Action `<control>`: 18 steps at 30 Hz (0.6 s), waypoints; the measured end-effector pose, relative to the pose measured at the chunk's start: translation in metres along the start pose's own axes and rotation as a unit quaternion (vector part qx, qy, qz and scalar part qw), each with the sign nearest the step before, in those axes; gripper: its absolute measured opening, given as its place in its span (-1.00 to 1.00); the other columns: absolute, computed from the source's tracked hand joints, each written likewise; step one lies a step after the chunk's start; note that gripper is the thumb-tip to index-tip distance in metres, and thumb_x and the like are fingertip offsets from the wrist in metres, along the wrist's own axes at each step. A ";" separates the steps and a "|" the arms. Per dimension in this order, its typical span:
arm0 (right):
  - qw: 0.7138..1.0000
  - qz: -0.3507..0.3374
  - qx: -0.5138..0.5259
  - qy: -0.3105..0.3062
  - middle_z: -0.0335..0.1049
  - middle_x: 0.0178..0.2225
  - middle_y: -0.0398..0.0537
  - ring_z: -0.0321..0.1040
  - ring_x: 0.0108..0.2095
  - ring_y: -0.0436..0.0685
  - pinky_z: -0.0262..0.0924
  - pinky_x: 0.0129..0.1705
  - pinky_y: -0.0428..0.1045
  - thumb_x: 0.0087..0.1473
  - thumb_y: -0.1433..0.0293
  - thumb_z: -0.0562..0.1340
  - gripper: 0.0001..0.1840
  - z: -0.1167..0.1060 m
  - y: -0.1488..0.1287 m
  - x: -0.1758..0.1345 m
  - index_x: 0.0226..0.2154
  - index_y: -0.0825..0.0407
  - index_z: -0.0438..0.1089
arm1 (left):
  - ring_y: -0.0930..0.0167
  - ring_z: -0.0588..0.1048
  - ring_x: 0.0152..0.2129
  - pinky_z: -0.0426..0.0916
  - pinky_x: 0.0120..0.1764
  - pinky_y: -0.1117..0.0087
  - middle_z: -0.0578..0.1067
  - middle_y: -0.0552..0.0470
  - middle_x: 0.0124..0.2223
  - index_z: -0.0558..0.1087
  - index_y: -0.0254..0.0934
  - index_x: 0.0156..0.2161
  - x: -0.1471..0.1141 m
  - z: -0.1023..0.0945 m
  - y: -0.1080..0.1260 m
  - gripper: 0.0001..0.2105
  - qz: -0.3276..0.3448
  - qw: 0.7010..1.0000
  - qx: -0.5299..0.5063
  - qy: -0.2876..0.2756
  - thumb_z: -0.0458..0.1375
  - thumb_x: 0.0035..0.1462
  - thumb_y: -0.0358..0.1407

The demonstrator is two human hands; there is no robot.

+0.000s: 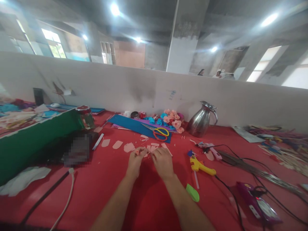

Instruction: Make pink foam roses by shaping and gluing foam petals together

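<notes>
My left hand [134, 162] is closed in a pinch, with a small rolled pink paper piece [137, 152] showing at its fingers. My right hand [163, 162] is beside it with the fingertips pressed together. What lies between its fingers is too small to make out. Just beyond both hands, small cut pink paper strips [152, 148] lie on the red table [108, 192]. Pink petal-shaped pieces [117, 145] form a loose row to the left. Scissors [160, 132] with yellow and red handles rest on blue sheets [130, 125] farther back.
At right are a yellow glue gun [202, 166] with a trailing cord, a green piece [192, 192] and a purple power box [258, 202]. Paper flowers [174, 118] and a metal jug [201, 120] stand against the partition. A jar [86, 117] and green board [43, 139] are left.
</notes>
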State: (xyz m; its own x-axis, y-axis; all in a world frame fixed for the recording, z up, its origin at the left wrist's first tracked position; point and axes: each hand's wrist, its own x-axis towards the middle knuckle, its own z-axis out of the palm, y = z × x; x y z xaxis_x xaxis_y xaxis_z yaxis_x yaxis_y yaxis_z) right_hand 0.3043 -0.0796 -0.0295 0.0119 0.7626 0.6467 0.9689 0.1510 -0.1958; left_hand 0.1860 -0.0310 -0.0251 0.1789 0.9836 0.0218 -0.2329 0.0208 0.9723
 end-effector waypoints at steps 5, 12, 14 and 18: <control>1.000 -0.022 -0.013 0.002 0.36 -0.44 -0.10 0.22 -0.33 0.10 0.01 -0.16 0.01 0.13 0.44 0.14 -0.86 -0.001 0.002 0.000 -0.45 0.02 0.34 | 0.61 -0.02 -0.74 -0.14 -0.63 0.51 0.08 0.26 -0.72 0.38 -0.33 -0.57 0.000 0.000 -0.001 -0.83 -0.024 0.999 -0.025 -0.018 0.22 -0.19 -0.25; 1.000 -0.014 0.002 -0.015 0.37 -0.42 -0.05 0.23 -0.30 0.11 0.02 -0.11 0.03 0.14 0.46 0.10 -0.84 -0.005 0.000 0.000 -0.42 0.03 0.36 | 0.61 0.01 -0.73 -0.13 -0.63 0.52 0.19 0.22 -0.68 0.43 -0.34 -0.53 0.001 -0.002 -0.003 -0.85 -0.036 0.998 -0.028 -0.034 0.22 -0.20 -0.26; 1.000 -0.006 0.021 -0.018 0.38 -0.42 -0.04 0.24 -0.29 0.12 0.02 -0.10 0.05 0.14 0.46 0.09 -0.82 -0.006 0.000 0.000 -0.41 0.02 0.37 | 0.61 0.03 -0.73 -0.11 -0.63 0.52 0.24 0.20 -0.66 0.44 -0.34 -0.52 0.001 -0.003 -0.004 -0.84 -0.033 0.999 -0.023 -0.036 0.22 -0.21 -0.26; 0.986 0.063 0.156 -0.005 0.42 -0.35 -0.02 0.29 -0.25 0.13 0.11 -0.12 0.04 0.07 0.46 0.12 -0.84 -0.004 -0.004 0.003 -0.36 0.00 0.42 | 0.59 0.10 -0.71 -0.02 -0.60 0.53 0.31 0.17 -0.62 0.46 -0.32 -0.50 0.001 -0.002 -0.001 -0.85 -0.022 0.999 -0.022 -0.036 0.22 -0.20 -0.25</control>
State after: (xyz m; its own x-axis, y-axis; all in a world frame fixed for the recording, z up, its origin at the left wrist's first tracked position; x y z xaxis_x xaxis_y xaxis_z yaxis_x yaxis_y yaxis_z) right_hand 0.3014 -0.0806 -0.0238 0.1225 0.7936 0.5960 0.8366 0.2405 -0.4922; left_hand 0.1843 -0.0292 -0.0264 0.2576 0.9662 -0.0024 -0.2650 0.0731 0.9615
